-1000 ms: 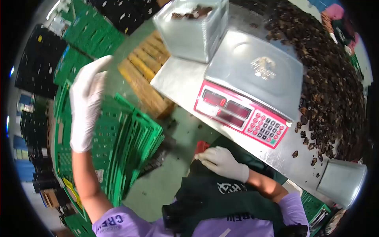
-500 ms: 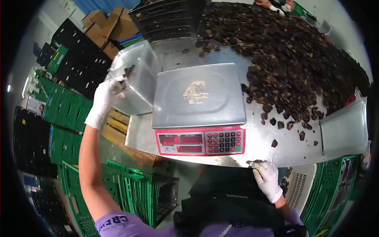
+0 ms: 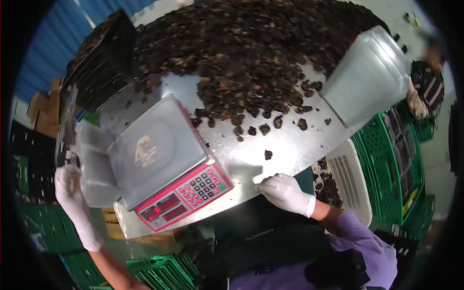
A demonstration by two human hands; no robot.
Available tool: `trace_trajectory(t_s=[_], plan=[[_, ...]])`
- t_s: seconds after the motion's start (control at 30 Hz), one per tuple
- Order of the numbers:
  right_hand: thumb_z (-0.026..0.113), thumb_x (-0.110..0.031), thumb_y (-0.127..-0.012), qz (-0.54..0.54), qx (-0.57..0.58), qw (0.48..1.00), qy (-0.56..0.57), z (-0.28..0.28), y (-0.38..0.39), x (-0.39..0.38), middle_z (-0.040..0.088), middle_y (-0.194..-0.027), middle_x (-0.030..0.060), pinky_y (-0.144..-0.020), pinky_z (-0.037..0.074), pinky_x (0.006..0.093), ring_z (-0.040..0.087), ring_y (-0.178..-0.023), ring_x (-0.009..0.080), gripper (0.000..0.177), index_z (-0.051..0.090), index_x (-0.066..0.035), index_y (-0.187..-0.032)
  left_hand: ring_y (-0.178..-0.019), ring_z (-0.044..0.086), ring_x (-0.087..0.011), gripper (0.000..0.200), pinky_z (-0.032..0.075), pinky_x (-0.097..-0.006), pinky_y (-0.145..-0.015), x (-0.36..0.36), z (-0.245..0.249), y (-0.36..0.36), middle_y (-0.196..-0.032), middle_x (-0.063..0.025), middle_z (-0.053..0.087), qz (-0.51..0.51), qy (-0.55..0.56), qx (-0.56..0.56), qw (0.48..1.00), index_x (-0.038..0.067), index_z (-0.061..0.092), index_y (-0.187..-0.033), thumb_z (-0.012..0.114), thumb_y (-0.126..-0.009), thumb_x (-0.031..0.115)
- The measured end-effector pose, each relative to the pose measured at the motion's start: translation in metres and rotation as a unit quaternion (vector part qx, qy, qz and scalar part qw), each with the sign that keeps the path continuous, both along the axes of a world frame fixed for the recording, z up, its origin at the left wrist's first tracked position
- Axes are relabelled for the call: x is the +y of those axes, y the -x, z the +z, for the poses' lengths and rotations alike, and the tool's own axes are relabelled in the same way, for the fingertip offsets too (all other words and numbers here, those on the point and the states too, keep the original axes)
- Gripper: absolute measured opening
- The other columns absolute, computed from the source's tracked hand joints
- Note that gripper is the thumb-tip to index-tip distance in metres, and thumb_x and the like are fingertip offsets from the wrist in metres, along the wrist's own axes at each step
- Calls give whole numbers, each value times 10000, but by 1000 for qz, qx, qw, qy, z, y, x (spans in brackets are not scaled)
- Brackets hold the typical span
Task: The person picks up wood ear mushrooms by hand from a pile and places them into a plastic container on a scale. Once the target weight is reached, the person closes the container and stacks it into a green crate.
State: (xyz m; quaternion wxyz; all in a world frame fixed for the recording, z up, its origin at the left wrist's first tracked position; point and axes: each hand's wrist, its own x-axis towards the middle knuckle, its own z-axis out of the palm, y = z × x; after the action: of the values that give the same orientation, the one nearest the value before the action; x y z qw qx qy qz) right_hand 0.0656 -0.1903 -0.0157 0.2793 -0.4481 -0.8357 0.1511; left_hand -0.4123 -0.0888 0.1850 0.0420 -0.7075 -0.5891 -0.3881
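My left hand [image 3: 71, 191], in a white glove, is at the outer side of a clear plastic bin [image 3: 99, 169]. Its fingers are blurred against the bin, so I cannot see whether they hold anything. My right hand [image 3: 285, 194], also gloved, hovers at the table's front edge with its fingers pressed together; what is in them, if anything, is hidden. Between the hands stands a red scale [image 3: 186, 195] with a bare grey weighing plate [image 3: 157, 150]. A single dark piece [image 3: 268, 154] lies just beyond my right hand.
A large heap of dark, wet, mushroom-like pieces [image 3: 241, 63] covers the back of the metal table [image 3: 232, 164]. A second clear bin [image 3: 367, 77] stands at right. Black crates [image 3: 104, 63] rise at back left, green crates [image 3: 391, 159] at right. Another person [image 3: 427, 92] is beyond.
The view has swung to the right and tilted. My left hand no longer shows the dark pieces it held over the bin. My right hand has turned, fingers now pointing left.
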Motion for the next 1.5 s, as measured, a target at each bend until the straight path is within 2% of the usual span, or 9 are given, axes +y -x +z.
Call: trace_trajectory(t_s=[0.17, 0.37, 0.67, 0.93, 1.0, 1.13, 1.23, 1.3, 1.5], plan=[[688, -73, -787, -127, -29, 987, -95, -19, -21, 16, 628, -840, 54, -643, 473, 366, 608, -713, 243, 139, 690, -82, -925, -802, 559, -292, 312, 457, -371, -721, -13, -43, -126, -808, -102, 552, -66, 35, 175, 982, 75, 630, -894, 649, -634, -98], [747, -131, -749, -247, 32, 968, 44, -10, -34, 44, 577, -762, 33, -666, 472, 349, 600, -706, 240, 266, 696, -149, -1009, -810, 541, -303, 250, 443, -420, -727, -27, -109, -161, -816, -87, 530, -65, 97, 178, 977, 106, 611, -899, 724, -690, 32], [639, -157, -800, -104, 11, 994, 32, -10, -63, 46, 570, -800, 75, -672, 478, 400, 601, -719, 279, 70, 649, -108, -849, -988, 550, -301, 453, 427, -440, -878, -61, -88, -210, -1083, -87, 575, 60, 21, 233, 970, 106, 631, -1173, 793, -760, 193], [724, -382, -788, -202, -421, 812, 350, 45, -174, -53, 657, -931, 141, -709, 519, 426, 659, -787, 325, 421, 681, -110, -1106, -1217, 478, -429, 559, 385, -485, -1037, -9, -161, -336, -1410, -258, 439, -162, 198, 101, 961, -6, 476, -1361, 653, -854, 153], [724, -326, -804, -244, -155, 946, 144, 46, -160, -32, 657, -940, 134, -713, 515, 413, 662, -804, 308, 391, 673, -98, -1118, -1296, 391, -471, 651, 338, -495, -1088, 16, -210, -353, -1471, -314, 327, -111, 225, 101, 963, -59, 358, -1422, 624, -870, 160], [691, -164, -809, -248, 38, 968, 23, 20, -112, 46, 643, -1071, 119, -872, 494, 397, 623, -980, 316, 332, 668, -74, -1128, -1316, 357, -469, 680, 324, -491, -1102, 0, -205, -371, -1453, -318, 325, -145, 247, 76, 955, -89, 342, -1417, 631, -855, 163], [664, -122, -775, -254, 44, 966, -38, -12, -74, 97, 624, -1140, 136, -939, 454, 420, 592, -1073, 305, 421, 626, -71, -1192, -1297, 391, -429, 690, 323, -465, -1111, -13, -209, -374, -1424, -272, 381, -175, 263, 31, 948, -41, 392, -1403, 698, -803, 111], [637, -141, -791, -231, -134, 963, -32, -25, -56, 112, 611, -1180, 123, -968, 417, 427, 579, -1106, 276, 418, 616, -92, -1206, -1314, 371, -406, 759, 320, -450, -1115, -10, -210, -374, -1446, -257, 356, -134, 251, -4, 959, -23, 380, -1418, 740, -766, 126], [657, -138, -778, -203, 17, 975, -85, -14, -78, 72, 611, -1144, 67, -940, 391, 411, 566, -1075, 249, 377, 636, -129, -1154, -1340, 348, -411, 851, 296, -468, -1115, 1, -221, -384, -1449, -241, 370, -140, 238, 26, 961, -12, 393, -1423, 802, -691, 133]])
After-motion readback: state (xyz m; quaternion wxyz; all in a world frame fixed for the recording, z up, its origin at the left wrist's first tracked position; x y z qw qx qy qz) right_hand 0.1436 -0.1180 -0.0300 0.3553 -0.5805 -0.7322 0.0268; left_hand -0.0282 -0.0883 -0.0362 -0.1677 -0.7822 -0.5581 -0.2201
